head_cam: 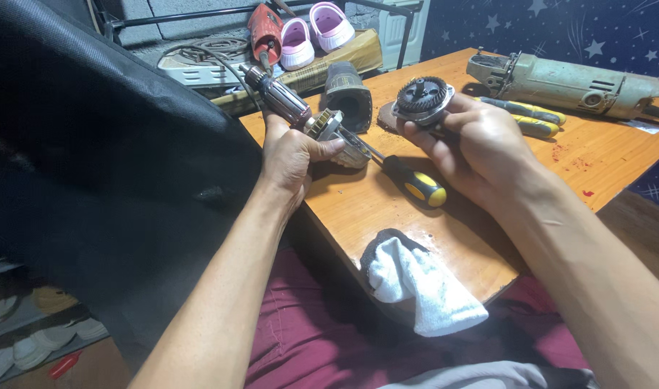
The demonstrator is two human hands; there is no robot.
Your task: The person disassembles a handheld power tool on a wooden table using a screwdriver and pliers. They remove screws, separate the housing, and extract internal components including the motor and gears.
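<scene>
Gripping the copper-wound motor armature (295,109) in a closed left hand (292,155), this person cradles a round toothed gear housing (422,99) in curled right-hand (473,140) fingers, both above the orange wooden table (610,155). Better to keep both parts level and clear of grit. Fingers hide the housing's underside; a grey casing (347,92) behind is dim.

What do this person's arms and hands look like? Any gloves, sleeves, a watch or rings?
Both forearms are bare as far up as the picture shows: no sleeves reach into view. The left hand and the right hand wear no gloves, and no watch, bracelet or ring shows on either. Below the arms, the lap is covered in dark red cloth.
</scene>
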